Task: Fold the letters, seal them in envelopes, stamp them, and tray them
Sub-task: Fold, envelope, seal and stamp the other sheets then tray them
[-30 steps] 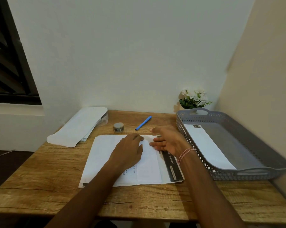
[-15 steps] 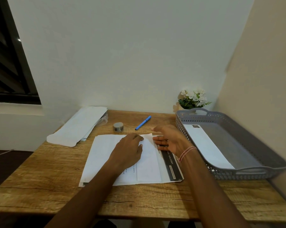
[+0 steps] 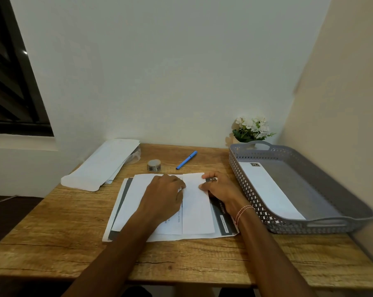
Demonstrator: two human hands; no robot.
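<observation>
1. Nearest me runs the front edge of the grainy brown wooden tabletop (image 3: 63, 243), with both bare forearms reaching in over it.
2. A pile of printed sheets (image 3: 224, 221) with dark bands lies in the middle of the tabletop. On top of it is the white paper letter (image 3: 197, 206), its right panel folded over so that a blank face shows.
3. The left hand (image 3: 166, 196) lies palm down on the letter, fingers (image 3: 180, 186) loosely extended and pressing the paper just left of the folded panel.
4. The right hand (image 3: 222, 189), with a thin red and white thread bracelet (image 3: 243, 213) at the wrist, has curled fingers (image 3: 203, 186) and thumb gripping the far right edge of the folded panel.
5. To the right sits a grey perforated plastic tray (image 3: 288, 226). One long white envelope (image 3: 267, 189) lies flat inside, with a small dark stamp at its far end.
6. Beyond the hands are a small roll of stamps (image 3: 154, 165) and a blue pen (image 3: 186, 160), near each other but apart.
7. At the far left, a stack of blank white envelopes (image 3: 104, 163) overhangs the tabletop's edge.
8. A pot of white flowers (image 3: 251, 127) stands against the wall behind the tray.
</observation>
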